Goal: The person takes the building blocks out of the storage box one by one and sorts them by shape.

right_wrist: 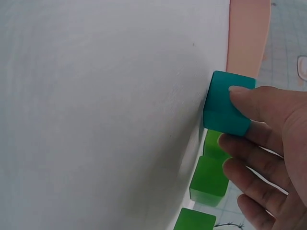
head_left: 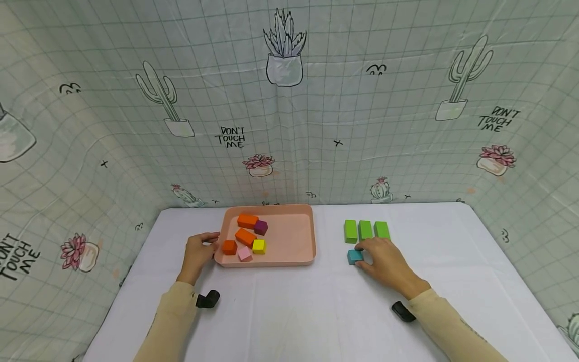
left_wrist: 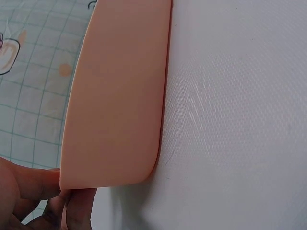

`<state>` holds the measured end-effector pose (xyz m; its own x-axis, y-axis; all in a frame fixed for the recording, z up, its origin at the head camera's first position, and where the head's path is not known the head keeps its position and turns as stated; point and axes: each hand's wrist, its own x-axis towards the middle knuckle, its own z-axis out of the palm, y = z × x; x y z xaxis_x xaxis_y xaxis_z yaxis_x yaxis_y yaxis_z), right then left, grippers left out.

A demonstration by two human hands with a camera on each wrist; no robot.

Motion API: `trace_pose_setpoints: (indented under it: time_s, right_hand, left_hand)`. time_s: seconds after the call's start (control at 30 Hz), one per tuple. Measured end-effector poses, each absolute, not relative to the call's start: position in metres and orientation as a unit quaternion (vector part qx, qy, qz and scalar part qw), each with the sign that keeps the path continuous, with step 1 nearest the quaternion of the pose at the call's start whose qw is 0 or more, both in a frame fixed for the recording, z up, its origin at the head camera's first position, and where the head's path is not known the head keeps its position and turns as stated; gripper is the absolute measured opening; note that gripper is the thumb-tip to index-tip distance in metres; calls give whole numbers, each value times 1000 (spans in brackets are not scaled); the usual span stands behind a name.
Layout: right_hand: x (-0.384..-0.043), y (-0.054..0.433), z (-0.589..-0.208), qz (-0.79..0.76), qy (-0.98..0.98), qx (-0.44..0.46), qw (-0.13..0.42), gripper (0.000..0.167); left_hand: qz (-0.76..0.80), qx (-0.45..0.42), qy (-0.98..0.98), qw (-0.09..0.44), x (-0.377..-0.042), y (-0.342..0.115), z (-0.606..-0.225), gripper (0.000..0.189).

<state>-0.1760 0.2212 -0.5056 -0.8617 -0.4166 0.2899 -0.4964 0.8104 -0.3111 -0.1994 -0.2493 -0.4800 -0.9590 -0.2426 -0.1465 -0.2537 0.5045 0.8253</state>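
At the left end of a pink tray (head_left: pixel 289 236), my left hand (head_left: pixel 199 255) grips the edge, its fingers at the rim and outer wall. The left wrist view shows the tray's wall (left_wrist: pixel 115 96) up close with those fingers at its corner. My right hand (head_left: pixel 388 264) pinches a teal cube (right_wrist: pixel 225 105) between thumb and fingers, to the right of the tray. Just beyond the cube, a row of three green blocks (head_left: pixel 350 232) stands on the table. Some of them show below the cube in the right wrist view.
Inside the tray, toward its left, lie several blocks: orange blocks (head_left: pixel 246 237), a purple block (head_left: pixel 261 228), a yellow block (head_left: pixel 259 247) and a pink block (head_left: pixel 245 254). A white-covered table (head_left: pixel 289 311) bears everything. A printed grid curtain (head_left: pixel 316 110) hangs behind and at both sides.
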Motion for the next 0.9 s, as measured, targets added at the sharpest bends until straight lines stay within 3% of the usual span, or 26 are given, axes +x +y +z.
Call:
trace_pose_setpoints:
  time_s: [0.4, 0.9]
  right_hand:
    - [-179, 215, -489, 171, -939, 267, 132, 41]
    - [-195, 159, -481, 186, -905, 341, 174, 37]
  left_hand:
    - [476, -148, 867, 9, -198, -247, -477, 35]
    - [483, -142, 864, 4, -198, -247, -477, 34]
